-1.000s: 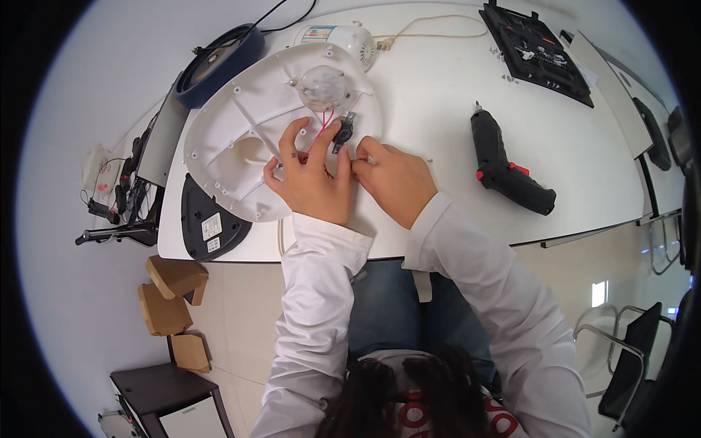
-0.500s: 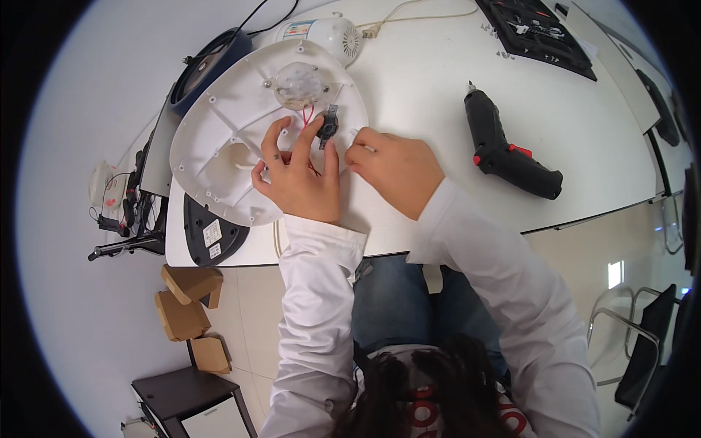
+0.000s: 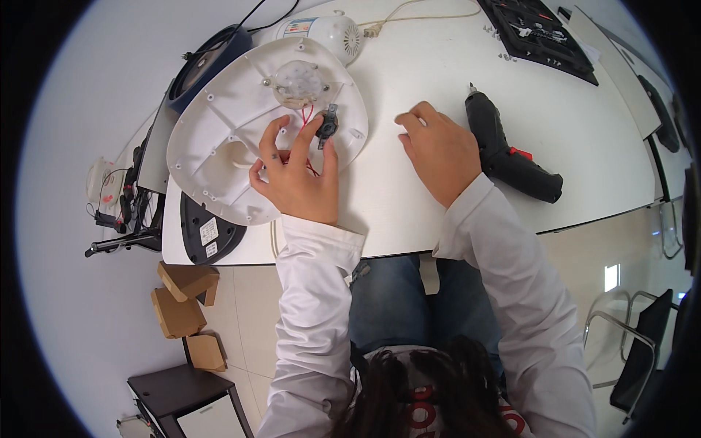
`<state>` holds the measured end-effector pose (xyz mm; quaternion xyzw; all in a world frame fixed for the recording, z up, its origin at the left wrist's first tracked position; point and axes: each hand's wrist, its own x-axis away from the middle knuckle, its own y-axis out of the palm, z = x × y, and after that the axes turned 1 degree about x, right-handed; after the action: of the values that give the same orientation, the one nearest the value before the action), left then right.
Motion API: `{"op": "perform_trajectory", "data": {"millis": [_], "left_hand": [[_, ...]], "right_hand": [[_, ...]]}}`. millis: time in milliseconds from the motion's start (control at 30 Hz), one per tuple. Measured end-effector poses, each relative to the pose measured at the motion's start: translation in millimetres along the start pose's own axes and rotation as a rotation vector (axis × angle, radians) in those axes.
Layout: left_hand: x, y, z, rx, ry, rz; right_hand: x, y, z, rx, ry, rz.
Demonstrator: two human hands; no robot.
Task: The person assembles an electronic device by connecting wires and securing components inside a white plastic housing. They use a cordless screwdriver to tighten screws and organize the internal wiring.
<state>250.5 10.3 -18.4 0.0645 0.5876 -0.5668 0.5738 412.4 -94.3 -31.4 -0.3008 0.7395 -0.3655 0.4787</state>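
Note:
My left hand [image 3: 303, 171] rests over a large white plastic shell [image 3: 197, 139], its inside facing up. Thumb and index finger pinch a small round black part with two tabs [image 3: 328, 125]. Red wires [image 3: 307, 114] run between this part's area and a round translucent housing [image 3: 298, 84] fixed in the shell. Over the bare tabletop, right of the shell, is my right hand [image 3: 442, 150]; its fingers are loosely bent, the thumb stands apart, and nothing shows in them. Beside it lies a black cordless screwdriver [image 3: 504, 150] with a red trigger.
A white cylindrical appliance [image 3: 325, 36] and a dark blue device [image 3: 208, 69] stand behind the shell. A black base plate [image 3: 208, 230] lies partly under it. At the far right is a black tool case [image 3: 540, 36], with loose screws [image 3: 504, 56] beside it.
My right hand has moved away from the shell's right edge, rightward toward the screwdriver. My left hand keeps its pinch on the black part.

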Motion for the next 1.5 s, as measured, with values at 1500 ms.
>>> {"op": "perform_trajectory", "data": {"millis": [1500], "left_hand": [[1, -3, 5, -0.067, 0.029, -0.072]], "right_hand": [[-18, -108, 34, -0.519, 0.054, 0.203]]}}
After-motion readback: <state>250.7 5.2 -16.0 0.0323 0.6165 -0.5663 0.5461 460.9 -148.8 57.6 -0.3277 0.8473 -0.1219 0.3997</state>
